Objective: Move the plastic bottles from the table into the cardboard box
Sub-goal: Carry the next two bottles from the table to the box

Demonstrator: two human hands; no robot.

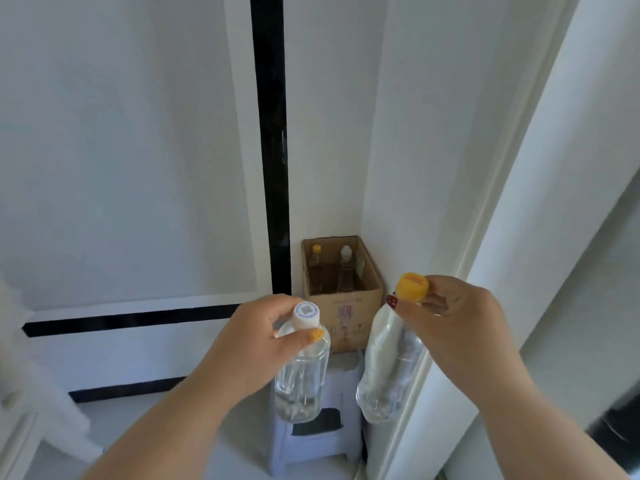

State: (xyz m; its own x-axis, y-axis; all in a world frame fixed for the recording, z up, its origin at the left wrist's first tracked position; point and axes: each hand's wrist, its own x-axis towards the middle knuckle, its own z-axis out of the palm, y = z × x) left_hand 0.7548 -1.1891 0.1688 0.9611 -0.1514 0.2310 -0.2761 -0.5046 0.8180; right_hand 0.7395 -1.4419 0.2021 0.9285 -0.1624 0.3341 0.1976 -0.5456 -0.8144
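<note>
An open cardboard box [349, 317] stands on a white plastic stool [332, 445] in the corner. Inside it stand two bottles, one with a yellow cap [316, 258] and one with a white cap [345, 261]. My left hand [256, 337] grips the neck of a clear bottle with a white cap [302, 375], which hangs upright in front of the box. My right hand [457, 323] holds a clear bottle with a yellow cap [391, 368] by its neck, to the right of the box front.
White walls meet behind the box, with a black vertical strip [273, 150] on the left wall and a black horizontal strip [131, 320] lower down. A white door frame [519, 271] runs close along the right side.
</note>
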